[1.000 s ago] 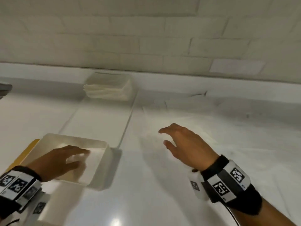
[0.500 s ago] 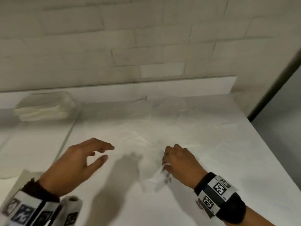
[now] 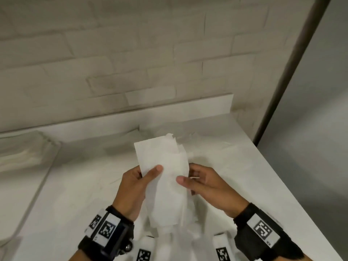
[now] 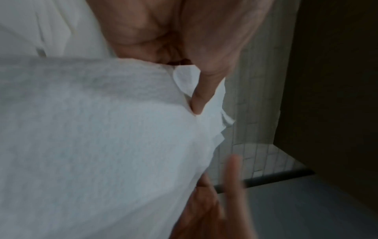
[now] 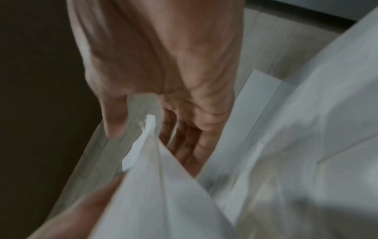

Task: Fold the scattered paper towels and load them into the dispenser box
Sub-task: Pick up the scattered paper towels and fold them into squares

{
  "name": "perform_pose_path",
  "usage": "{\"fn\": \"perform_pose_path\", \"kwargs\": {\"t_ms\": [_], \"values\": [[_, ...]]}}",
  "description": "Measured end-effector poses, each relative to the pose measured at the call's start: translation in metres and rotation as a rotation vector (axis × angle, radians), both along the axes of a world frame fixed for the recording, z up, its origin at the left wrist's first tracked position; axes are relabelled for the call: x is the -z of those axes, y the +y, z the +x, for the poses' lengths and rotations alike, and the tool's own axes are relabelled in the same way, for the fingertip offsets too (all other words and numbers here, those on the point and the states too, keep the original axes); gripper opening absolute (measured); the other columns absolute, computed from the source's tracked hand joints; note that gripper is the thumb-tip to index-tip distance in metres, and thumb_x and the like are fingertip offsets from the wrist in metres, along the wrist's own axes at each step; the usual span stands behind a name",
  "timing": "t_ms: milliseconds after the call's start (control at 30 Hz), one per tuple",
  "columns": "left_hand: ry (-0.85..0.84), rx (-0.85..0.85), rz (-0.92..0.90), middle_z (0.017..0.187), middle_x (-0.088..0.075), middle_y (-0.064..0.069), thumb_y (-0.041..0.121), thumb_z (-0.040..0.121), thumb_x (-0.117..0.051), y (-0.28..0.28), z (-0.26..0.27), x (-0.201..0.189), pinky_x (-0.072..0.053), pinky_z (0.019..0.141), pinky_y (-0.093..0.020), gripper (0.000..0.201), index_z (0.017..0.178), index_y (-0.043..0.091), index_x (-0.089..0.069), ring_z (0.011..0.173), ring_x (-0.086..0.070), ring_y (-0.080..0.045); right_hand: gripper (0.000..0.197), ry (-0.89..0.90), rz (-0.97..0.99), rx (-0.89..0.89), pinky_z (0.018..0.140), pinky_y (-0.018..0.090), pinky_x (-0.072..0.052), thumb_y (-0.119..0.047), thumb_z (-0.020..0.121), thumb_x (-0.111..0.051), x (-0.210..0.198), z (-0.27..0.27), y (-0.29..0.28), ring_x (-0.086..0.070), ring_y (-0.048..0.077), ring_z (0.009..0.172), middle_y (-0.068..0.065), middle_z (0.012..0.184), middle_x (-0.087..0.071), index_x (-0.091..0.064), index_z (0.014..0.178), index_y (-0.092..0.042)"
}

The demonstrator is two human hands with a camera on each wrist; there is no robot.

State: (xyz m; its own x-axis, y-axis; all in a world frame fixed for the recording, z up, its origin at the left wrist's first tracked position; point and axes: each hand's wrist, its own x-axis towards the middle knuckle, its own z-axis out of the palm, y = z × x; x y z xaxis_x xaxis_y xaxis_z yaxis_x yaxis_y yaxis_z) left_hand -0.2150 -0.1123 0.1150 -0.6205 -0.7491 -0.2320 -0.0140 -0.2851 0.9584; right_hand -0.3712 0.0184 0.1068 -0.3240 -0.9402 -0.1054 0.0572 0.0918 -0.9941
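Two hands hold one paper towel [image 3: 162, 178] up over the worktop [image 3: 244, 185] near its right edge: left hand [image 3: 131, 189] pinches the left side with its thumb on top, right hand [image 3: 205, 185] pinches the right side. More loose towels [image 3: 197, 142] lie by the back edge. Dispenser box not in view. Risk: thin sheet looks crumpled, ragged on top; uneven pull could tear it or skew the fold

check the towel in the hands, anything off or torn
The towel, pinched by the left hand and right hand, has a ragged, uneven top edge and hangs crumpled rather than flat. More loose towels lie rumpled on the counter behind.
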Motion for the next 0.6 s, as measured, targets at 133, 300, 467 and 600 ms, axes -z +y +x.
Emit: {"fn": "perform_pose_path", "kwargs": {"t_ms": [133,300,467,600], "values": [[0.049,0.059,0.187,0.117,-0.073,-0.019,0.014,0.091,-0.063,0.014,-0.020,0.003,-0.056,0.089,-0.045,0.031,0.117,-0.002,-0.069,0.107,-0.071,-0.034,0.031,-0.022,-0.050,0.210,0.096,0.055,-0.051,-0.024,0.083,-0.079,0.013,-0.001,0.013,-0.069,0.037,0.101,0.017,0.106,-0.073,-0.072,0.104,-0.003],[0.001,0.120,0.267,0.121,-0.072,-0.016,0.013,0.097,-0.058,0.023,-0.030,0.019,-0.055,0.093,-0.044,0.030,0.124,0.001,-0.066,0.112,-0.070,-0.032,0.028,-0.102,-0.045,0.313,0.091,0.044,-0.057,-0.018,0.082,-0.078,0.009,-0.006,0.028,-0.073,0.023,0.098,0.004,0.105,-0.076,-0.073,0.106,-0.006],[-0.120,-0.052,0.099,0.107,-0.077,-0.012,0.012,0.100,-0.056,-0.007,-0.026,0.025,-0.054,0.090,-0.045,0.019,0.111,0.006,-0.070,0.104,-0.072,-0.033,0.020,0.082,0.011,0.450,0.086,0.027,-0.056,-0.028,0.095,-0.061,0.008,-0.028,0.050,-0.071,0.013,0.097,-0.002,0.104,-0.075,-0.071,0.106,-0.015],[-0.187,-0.033,-0.055,0.110,-0.077,-0.009,0.016,0.102,-0.053,0.009,-0.032,0.024,-0.048,0.104,-0.053,0.022,0.114,0.009,-0.070,0.108,-0.070,-0.031,0.011,0.755,0.042,0.560,0.079,0.009,-0.036,-0.014,0.101,-0.050,-0.001,-0.028,0.043,-0.055,0.005,0.087,-0.004,0.103,-0.049,-0.056,0.092,-0.018]]}}
